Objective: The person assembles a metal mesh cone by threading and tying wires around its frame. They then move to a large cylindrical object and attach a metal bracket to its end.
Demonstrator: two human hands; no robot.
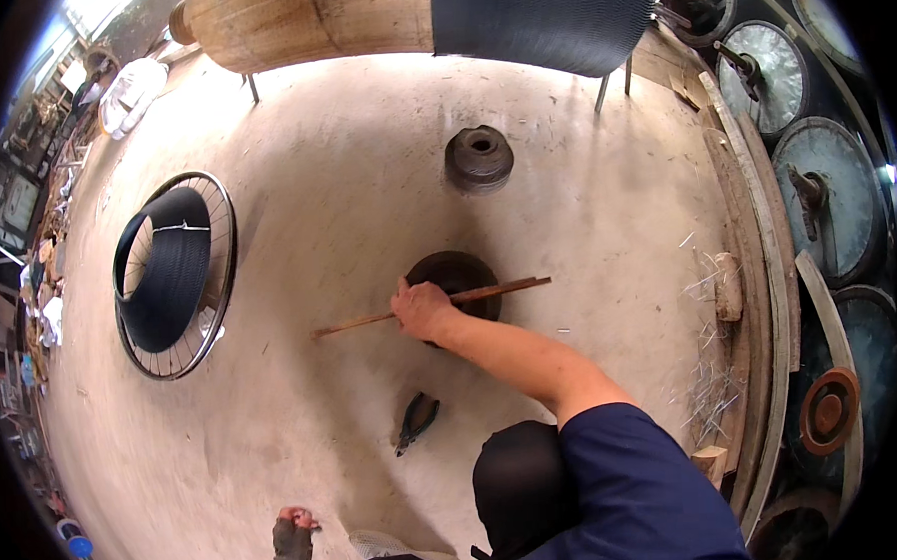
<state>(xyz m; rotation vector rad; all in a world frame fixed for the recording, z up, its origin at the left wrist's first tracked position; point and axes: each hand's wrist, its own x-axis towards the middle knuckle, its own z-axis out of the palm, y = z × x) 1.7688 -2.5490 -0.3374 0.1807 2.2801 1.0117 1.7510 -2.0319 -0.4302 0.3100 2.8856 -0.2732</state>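
My right hand (422,309) is closed round a long, thin wooden stick (514,286), reaching out from a dark blue sleeve. The stick lies slantwise over a dark, round, dish-like piece (453,267) on the floor, which the hand and stick partly cover. Low at the left is my left hand (294,540) in a grey fingerless glove, its fingers curled in; anything inside them is too small to make out. Between the hands, nearer to me, black-handled pliers (418,421) rest on the floor.
Beyond the round piece stands a dark stepped hub-like block (479,160). A spoked wheel rim (229,252) with a black ribbed band (173,282) lies left. A large wooden roller (307,26), partly wrapped in black ribbed sheet (547,20), spans the back. Planks (770,296) and drums (830,183) line the right.
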